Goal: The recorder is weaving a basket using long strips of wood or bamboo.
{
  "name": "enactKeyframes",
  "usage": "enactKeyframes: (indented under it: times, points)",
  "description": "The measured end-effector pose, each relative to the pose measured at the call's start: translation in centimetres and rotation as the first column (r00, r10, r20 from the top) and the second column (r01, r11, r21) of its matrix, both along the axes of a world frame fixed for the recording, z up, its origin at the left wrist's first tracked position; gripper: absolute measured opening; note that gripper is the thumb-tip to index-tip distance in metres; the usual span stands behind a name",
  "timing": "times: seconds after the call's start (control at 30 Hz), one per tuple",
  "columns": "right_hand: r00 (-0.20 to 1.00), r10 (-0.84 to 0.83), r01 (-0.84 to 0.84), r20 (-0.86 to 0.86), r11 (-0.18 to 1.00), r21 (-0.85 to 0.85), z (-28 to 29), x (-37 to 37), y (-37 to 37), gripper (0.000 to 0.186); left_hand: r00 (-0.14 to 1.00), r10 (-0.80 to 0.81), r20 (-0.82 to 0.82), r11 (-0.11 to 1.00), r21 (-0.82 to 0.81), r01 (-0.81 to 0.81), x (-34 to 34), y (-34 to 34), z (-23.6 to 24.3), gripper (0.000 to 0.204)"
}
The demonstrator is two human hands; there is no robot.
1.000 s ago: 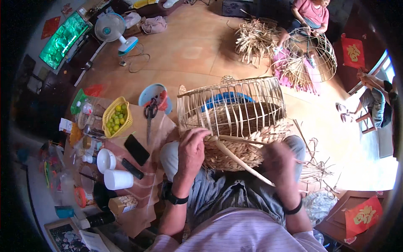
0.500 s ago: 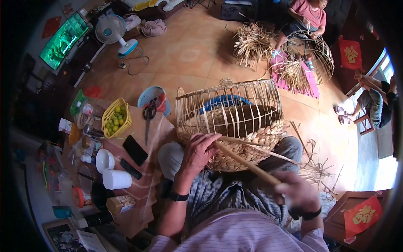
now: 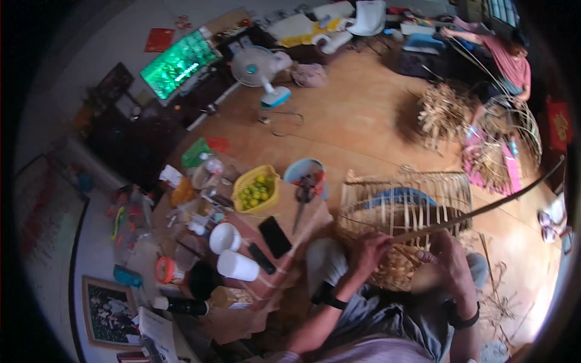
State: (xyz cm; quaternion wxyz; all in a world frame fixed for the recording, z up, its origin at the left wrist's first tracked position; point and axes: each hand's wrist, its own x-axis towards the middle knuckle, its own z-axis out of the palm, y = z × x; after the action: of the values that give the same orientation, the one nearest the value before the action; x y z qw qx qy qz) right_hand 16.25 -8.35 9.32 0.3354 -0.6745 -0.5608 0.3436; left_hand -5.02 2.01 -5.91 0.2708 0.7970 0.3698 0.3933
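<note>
A partly woven basket rests between my knees, its open ribs upright and its lower part braided from plant fibre. Inside it shows a blue rounded rim. A long flat fibre strip runs from my left hand up to the far right, across the basket. My left hand is closed on the strip's near end at the basket's left side. Beside the strip, farther right, my right hand has its fingers curled against it; this hand is partly blurred.
On the left table are scissors, a phone, white cups, and a yellow basket of green fruit. Another person works strips at far right near a fibre bundle. A fan stands beyond.
My view has swung left, so everything sits farther right. The strip, earlier stretched down toward my right hand, now extends up and right past it. The other person has raised an arm with strips.
</note>
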Motion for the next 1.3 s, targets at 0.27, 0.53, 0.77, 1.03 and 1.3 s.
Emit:
enactKeyframes:
  times: [0.27, 0.53, 0.77, 1.03, 1.3]
  points:
    - [0.663, -0.014, 0.111, -0.748, 0.991, 0.08, -5.5, 2.5, 7.9, 0.02, 0.99, -0.01, -0.139, 0.999, -0.042, 0.004, 0.1, 0.1, 1.8, 0.029]
    - [0.776, 0.14, -0.011, -0.616, 0.978, 0.208, -6.8, 1.3, 12.1, 0.019, 0.986, 0.018, -0.165, 0.999, -0.043, -0.025, 1.0, 0.1, 4.5, 0.043]
    - [0.919, 0.177, -0.086, -0.353, 0.962, 0.259, -7.4, 0.4, 13.2, 0.005, 0.986, 0.09, -0.139, 0.994, 0.081, -0.08, 2.0, -0.1, 3.8, 0.038]
    - [0.97, 0.044, -0.137, 0.24, 0.912, 0.387, -4.5, -2.4, 12.4, 0.01, 0.982, 0.086, -0.169, 0.996, 0.0, -0.087, 2.1, -0.2, 4.6, 0.029]
    - [0.831, -0.029, -0.163, 0.556, 0.942, 0.294, -6.8, -2.8, 12.4, 0.013, 0.952, 0.112, -0.285, 0.993, -0.005, -0.119, 2.4, -0.1, 5.1, 0.025]
